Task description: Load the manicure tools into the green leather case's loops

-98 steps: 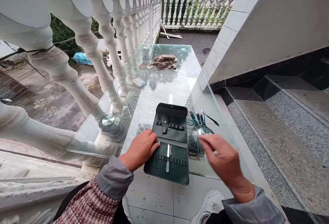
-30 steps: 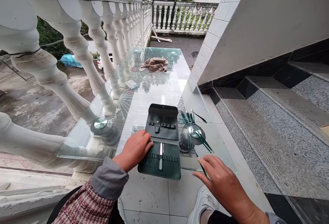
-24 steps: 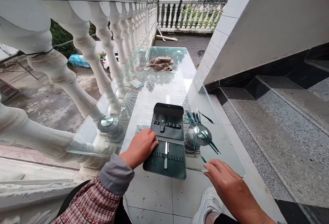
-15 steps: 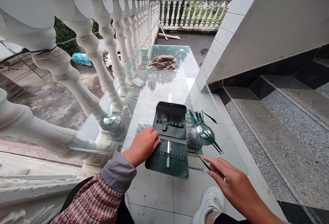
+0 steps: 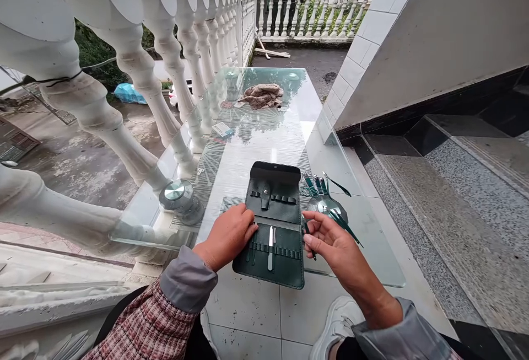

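Note:
A dark green manicure case (image 5: 268,275) lies unfolded at the near end of the glass table. My left hand (image 5: 229,236) is closed on its left edge, thumb over the inner side. A silver nail file (image 5: 270,250) and slimmer tools beside my left thumb sit in the lower panel's loops. The upper panel has a snapped strap (image 5: 265,197) and bare loops. My right hand (image 5: 333,244) pinches a slim dark green manicure tool (image 5: 306,229) just off the case's right edge; its exact kind is unclear. Right of the case lie several green nail clippers (image 5: 319,184) and slender green tools (image 5: 345,225).
The glass tabletop (image 5: 359,261) rests on round metal-capped supports (image 5: 177,190). Farther back lie a brown cloth (image 5: 263,97) and a small card packet (image 5: 222,129). White balusters (image 5: 132,145) line the left; stone steps (image 5: 417,194) rise at right.
My right hand has moved left and away from me, bringing the slim tool from the table's near edge up beside the case. My left hand stays on the case.

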`<state>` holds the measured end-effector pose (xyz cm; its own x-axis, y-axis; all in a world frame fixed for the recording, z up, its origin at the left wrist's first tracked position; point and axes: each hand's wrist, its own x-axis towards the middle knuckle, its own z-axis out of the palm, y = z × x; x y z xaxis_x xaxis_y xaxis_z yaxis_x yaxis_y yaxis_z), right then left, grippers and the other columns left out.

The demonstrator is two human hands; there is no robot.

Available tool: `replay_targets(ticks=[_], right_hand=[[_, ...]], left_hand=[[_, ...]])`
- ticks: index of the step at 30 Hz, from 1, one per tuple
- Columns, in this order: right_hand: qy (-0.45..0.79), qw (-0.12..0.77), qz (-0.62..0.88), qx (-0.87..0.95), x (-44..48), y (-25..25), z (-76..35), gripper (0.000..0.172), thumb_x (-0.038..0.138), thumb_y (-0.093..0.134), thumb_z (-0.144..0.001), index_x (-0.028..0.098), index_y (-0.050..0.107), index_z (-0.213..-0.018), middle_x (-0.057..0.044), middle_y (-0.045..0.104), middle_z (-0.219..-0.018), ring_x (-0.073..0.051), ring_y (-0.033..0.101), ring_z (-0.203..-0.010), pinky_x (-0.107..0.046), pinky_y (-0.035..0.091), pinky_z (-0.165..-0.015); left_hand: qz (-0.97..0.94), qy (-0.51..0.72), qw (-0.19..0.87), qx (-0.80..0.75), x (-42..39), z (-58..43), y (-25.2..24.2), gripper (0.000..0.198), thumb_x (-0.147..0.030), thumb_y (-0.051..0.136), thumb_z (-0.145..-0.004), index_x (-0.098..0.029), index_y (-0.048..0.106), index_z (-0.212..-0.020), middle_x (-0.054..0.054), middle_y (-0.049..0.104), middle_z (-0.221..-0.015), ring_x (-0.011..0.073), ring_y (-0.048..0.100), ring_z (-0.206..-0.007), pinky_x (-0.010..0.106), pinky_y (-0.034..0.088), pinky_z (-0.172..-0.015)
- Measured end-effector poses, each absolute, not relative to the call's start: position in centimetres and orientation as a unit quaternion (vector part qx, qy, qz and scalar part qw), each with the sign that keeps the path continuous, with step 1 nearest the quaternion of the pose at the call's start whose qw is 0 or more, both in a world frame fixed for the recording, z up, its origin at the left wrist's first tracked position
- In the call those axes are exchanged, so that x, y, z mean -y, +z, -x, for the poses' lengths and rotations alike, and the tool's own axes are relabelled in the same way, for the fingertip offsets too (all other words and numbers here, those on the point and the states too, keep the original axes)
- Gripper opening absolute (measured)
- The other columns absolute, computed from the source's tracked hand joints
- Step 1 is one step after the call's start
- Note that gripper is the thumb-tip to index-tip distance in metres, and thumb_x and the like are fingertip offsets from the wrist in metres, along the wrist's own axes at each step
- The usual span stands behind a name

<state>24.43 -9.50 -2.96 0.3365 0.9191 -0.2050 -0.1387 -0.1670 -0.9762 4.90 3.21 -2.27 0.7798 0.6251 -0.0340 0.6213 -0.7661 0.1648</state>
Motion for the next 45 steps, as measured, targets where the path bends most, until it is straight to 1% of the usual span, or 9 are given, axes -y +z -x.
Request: replay_targets(ticks=[3,8,15,19,26,32,36,39,45], right_hand=[[0.48,0.545,0.61,0.318,8.5,-3.2,-24.4,0.043,0.043,0.07,-0.066,0.021,0.056,-0.099,0.003,0.048,-0.078,-0.011,0.054,-0.059,-0.027,0.048,-0.052],[0.422,0.538,0.654,0.325,7.8,-3.6,-24.5,0.037,0.047,0.07,-0.064,0.019,0.059,-0.086,0.001,0.057,-0.071,-0.014,0.057,-0.067,-0.028,0.048,-0.063],[0.405,0.573,0.646,0.298,7.6,-4.3,-24.5,0.038,0.046,0.072,-0.064,0.019,0.058,-0.088,0.001,0.056,-0.072,-0.012,0.052,-0.064,-0.023,0.046,-0.052],[0.395,0.592,0.639,0.29,7.2,-4.5,-24.4,0.042,0.047,0.073,-0.061,0.018,0.057,-0.087,0.002,0.056,-0.072,-0.012,0.053,-0.063,-0.025,0.05,-0.052],[0.378,0.576,0.652,0.316,6.7,-5.1,-24.5,0.041,0.046,0.072,-0.063,0.019,0.057,-0.089,0.002,0.055,-0.07,-0.011,0.052,-0.06,-0.026,0.05,-0.051],[0.37,0.504,0.689,0.367,6.8,-5.1,-24.8,0.034,0.045,0.064,-0.071,0.019,0.057,-0.091,0.0,0.057,-0.073,-0.013,0.053,-0.059,-0.029,0.049,-0.053],[0.234,0.424,0.727,0.487,7.1,-4.6,-24.8,0.02,0.038,0.053,-0.081,0.02,0.059,-0.086,-0.003,0.058,-0.078,-0.016,0.055,-0.069,-0.031,0.047,-0.063],[0.126,0.385,0.717,0.567,7.2,-4.5,-24.8,0.016,0.033,0.049,-0.085,0.019,0.058,-0.082,-0.005,0.058,-0.081,-0.018,0.055,-0.075,-0.032,0.043,-0.067],[0.084,0.333,0.687,0.64,7.5,-4.7,-24.9,0.019,0.026,0.045,-0.088,0.02,0.056,-0.074,-0.005,0.056,-0.078,-0.017,0.053,-0.074,-0.031,0.043,-0.068]], left_hand=[[-0.94,0.012,0.087,-0.33,-3.2,-5.0,-2.3,0.017,-0.029,0.047,-0.092,-0.018,0.051,-0.08,0.003,0.052,-0.086,0.0182,0.052,-0.08,0.029,0.041,-0.066],[-0.938,0.005,0.09,-0.334,-3.2,-5.1,-2.3,0.017,-0.029,0.047,-0.092,-0.017,0.051,-0.08,0.003,0.052,-0.087,0.0182,0.052,-0.081,0.029,0.04,-0.065],[-0.937,0.0,0.079,-0.34,-3.2,-5.2,-2.2,0.017,-0.028,0.047,-0.092,-0.018,0.051,-0.079,0.003,0.052,-0.086,0.0177,0.052,-0.08,0.028,0.04,-0.066],[-0.937,0.003,0.081,-0.34,-3.2,-5.2,-2.3,0.017,-0.029,0.046,-0.093,-0.018,0.051,-0.08,0.003,0.052,-0.086,0.0172,0.052,-0.079,0.028,0.04,-0.066],[-0.939,0.01,0.082,-0.333,-3.2,-5.1,-2.4,0.018,-0.029,0.045,-0.093,-0.018,0.051,-0.08,0.003,0.052,-0.086,0.0179,0.052,-0.08,0.029,0.041,-0.066],[-0.937,0.018,0.092,-0.336,-3.3,-5.1,-2.4,0.017,-0.028,0.047,-0.092,-0.018,0.051,-0.08,0.003,0.052,-0.086,0.018,0.052,-0.08,0.029,0.041,-0.065],[-0.935,0.013,0.097,-0.34,-3.4,-5.1,-2.4,0.017,-0.029,0.048,-0.091,-0.018,0.052,-0.08,0.003,0.052,-0.086,0.0179,0.052,-0.08,0.028,0.041,-0.064],[-0.935,0.011,0.094,-0.341,-3.4,-5.2,-2.5,0.016,-0.03,0.048,-0.091,-0.018,0.051,-0.08,0.003,0.052,-0.086,0.018,0.052,-0.08,0.028,0.041,-0.064],[-0.936,0.008,0.095,-0.338,-3.4,-5.1,-2.5,0.017,-0.031,0.049,-0.091,-0.018,0.051,-0.08,0.003,0.052,-0.087,0.0185,0.052,-0.081,0.029,0.041,-0.065]])
